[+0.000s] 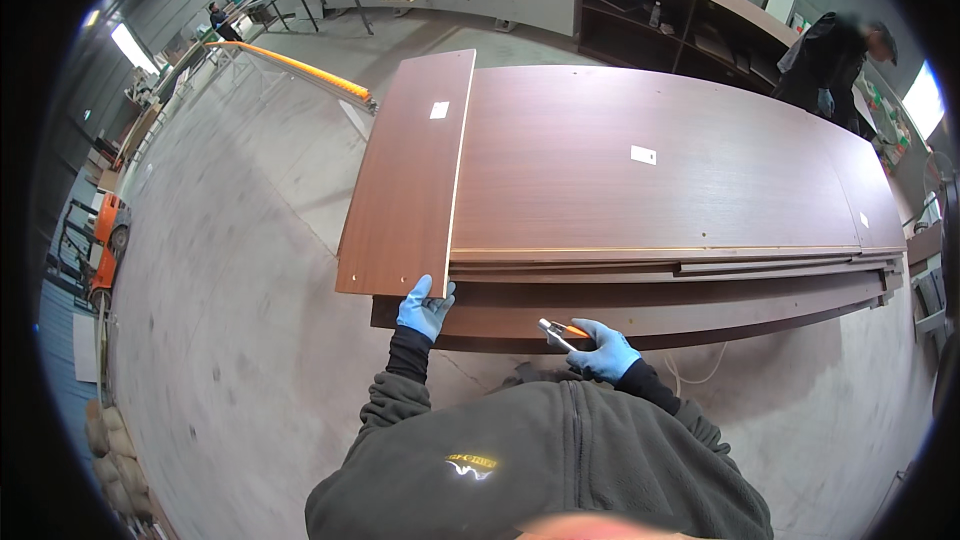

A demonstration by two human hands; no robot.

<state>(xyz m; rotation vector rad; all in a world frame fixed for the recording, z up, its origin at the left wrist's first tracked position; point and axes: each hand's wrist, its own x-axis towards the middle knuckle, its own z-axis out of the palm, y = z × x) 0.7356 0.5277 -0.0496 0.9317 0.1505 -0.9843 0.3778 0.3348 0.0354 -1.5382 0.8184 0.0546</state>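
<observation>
My left hand (pixel 425 311), in a blue glove, grips the near right corner of a narrow reddish-brown wood panel (pixel 408 170). That panel lies crosswise over the left end of a wide brown panel (pixel 570 160) and overhangs it. Small holes show along its near end, and a white label is stuck farther up. In my right hand (pixel 604 352), also blue-gloved, is a small hand tool (pixel 560 333) with silver metal and orange parts; its exact kind is unclear. The right hand is held in front of the stack, apart from the panels.
More brown panels (pixel 620 305) are stacked beneath the wide one. A person in dark clothes (pixel 835 65) bends at the far right, beside a dark cabinet (pixel 680 15). A yellow-orange rail (pixel 300 68) stands at the far left, and an orange forklift (pixel 104 240) at the left edge.
</observation>
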